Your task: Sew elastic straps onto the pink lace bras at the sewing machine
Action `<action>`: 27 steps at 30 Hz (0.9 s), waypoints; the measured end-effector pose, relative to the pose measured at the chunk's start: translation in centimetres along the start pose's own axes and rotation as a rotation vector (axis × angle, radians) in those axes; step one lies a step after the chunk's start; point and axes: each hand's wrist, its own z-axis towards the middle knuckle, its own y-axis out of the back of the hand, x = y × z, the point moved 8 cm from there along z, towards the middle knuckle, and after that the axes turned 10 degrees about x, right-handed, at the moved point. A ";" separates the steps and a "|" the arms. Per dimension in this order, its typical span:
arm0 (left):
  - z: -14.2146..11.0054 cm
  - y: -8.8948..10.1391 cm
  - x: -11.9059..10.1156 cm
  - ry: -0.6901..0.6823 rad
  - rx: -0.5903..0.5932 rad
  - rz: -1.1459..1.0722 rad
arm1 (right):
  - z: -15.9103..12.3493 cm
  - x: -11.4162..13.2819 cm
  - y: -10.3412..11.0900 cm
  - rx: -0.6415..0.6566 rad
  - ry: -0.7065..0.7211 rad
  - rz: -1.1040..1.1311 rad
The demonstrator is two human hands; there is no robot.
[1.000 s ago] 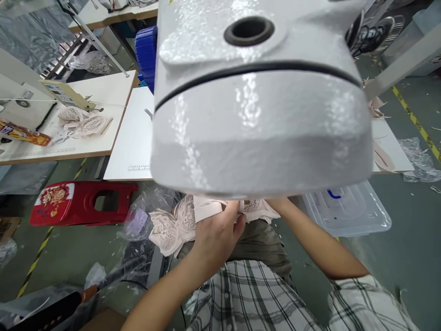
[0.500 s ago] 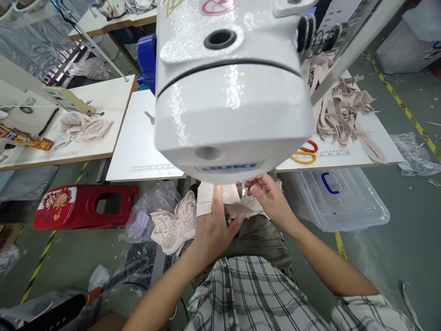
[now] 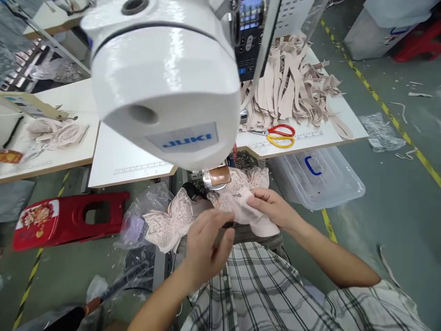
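Note:
A white JUKI sewing machine head [image 3: 161, 78] fills the upper left of the view. Below it, a pale pink lace garment piece [image 3: 241, 202] lies under a copper-coloured machine part [image 3: 216, 177]. My right hand [image 3: 274, 209] pinches the edge of this lace piece, fingers closed on it. My left hand [image 3: 206, 248] hovers just in front of the piece with fingers loosely curled and apart, holding nothing. More pink lace pieces [image 3: 165, 225] hang to the left beside a plastic bag.
Red and yellow scissors [image 3: 280, 135] lie on the white table [image 3: 138, 158] near a heap of beige fabric strips [image 3: 292, 87]. A clear plastic bin [image 3: 317, 177] sits under the table. A red stool [image 3: 69, 218] lies on the floor at left.
The view has shifted, showing the machine's front and the lace under it. My left hand let go of the fabric and pulled back. My right hand now grips the lace piece.

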 end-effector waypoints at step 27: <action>-1.4 -4.1 9.1 0.677 0.085 -0.629 | 0.7 1.3 -2.7 -0.262 0.388 -1.091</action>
